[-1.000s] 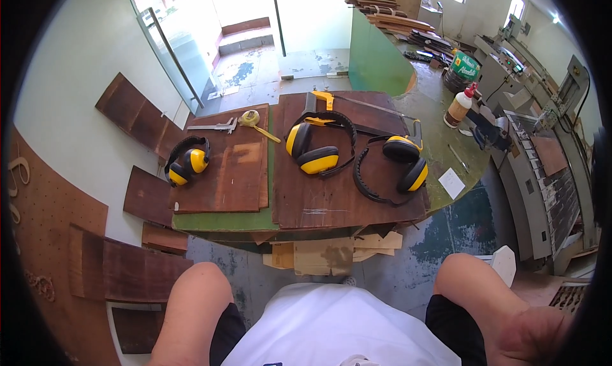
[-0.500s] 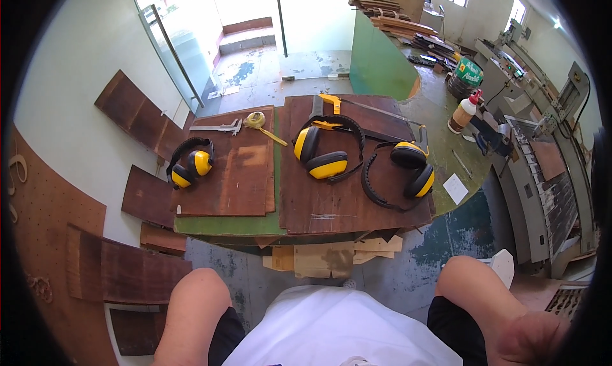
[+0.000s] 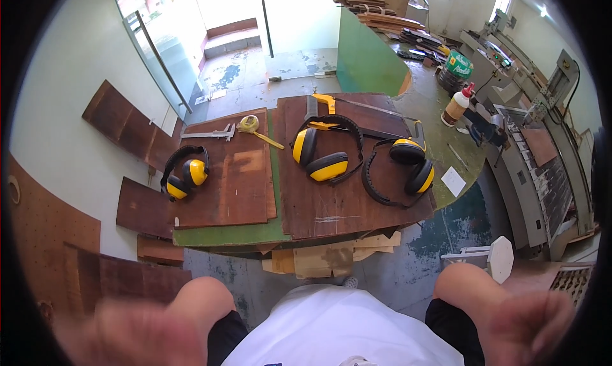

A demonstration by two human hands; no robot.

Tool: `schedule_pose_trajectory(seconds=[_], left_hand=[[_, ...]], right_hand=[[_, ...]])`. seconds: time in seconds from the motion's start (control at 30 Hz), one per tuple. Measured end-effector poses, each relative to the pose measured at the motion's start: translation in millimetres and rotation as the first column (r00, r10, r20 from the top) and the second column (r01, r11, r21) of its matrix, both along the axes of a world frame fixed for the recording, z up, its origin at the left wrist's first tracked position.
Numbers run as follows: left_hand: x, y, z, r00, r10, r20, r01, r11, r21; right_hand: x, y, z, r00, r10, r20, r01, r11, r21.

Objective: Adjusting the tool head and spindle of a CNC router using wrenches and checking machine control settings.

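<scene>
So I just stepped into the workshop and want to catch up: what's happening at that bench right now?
Nobody is handling anything at this moment. The person stands back from the green workbench, with the left hand and right hand low at the sides, blurred and apparently empty. Three yellow-and-black earmuffs lie on brown wooden boards: the left earmuffs, the middle earmuffs and the right earmuffs. A tape measure and a caliper lie at the far edge.

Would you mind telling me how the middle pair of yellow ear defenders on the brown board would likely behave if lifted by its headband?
The middle ear defenders would probably come up as one piece, since a curved black headband joins both cups. The cups look bulky, so they may swing or pivot a little. Lying on the flat wooden board, they seem unlikely to roll and probably feel fairly light.
</scene>
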State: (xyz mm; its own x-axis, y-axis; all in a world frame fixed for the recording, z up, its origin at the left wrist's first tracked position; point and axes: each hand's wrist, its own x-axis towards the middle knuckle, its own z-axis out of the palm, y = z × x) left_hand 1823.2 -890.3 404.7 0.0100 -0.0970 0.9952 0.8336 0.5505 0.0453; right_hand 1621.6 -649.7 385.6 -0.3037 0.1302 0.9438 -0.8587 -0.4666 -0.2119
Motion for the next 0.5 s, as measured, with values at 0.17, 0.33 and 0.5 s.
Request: schedule_pose_trajectory(seconds=[0.17, 0.33, 0.5], left_hand=[[-169, -93, -66, 0.438, 0.245, 0.865, -0.582, 0.81, 0.065], [-211, -165, -198, 0.071, 0.568, 0.82, -0.724, 0.594, -0.349], [-164, -57, -83, 0.77, -0.166, 0.616, -0.223, 0.835, 0.503]], right_hand=[[-4, -57, 1, 0.969, 0.111, 0.222, -0.154, 0.97, 0.187], [-12, -76, -33, 0.963, 0.033, 0.268, -0.196, 0.766, 0.613], [15, -31, -17, 0.999, -0.034, 0.009, 0.031, 0.966, 0.255]])
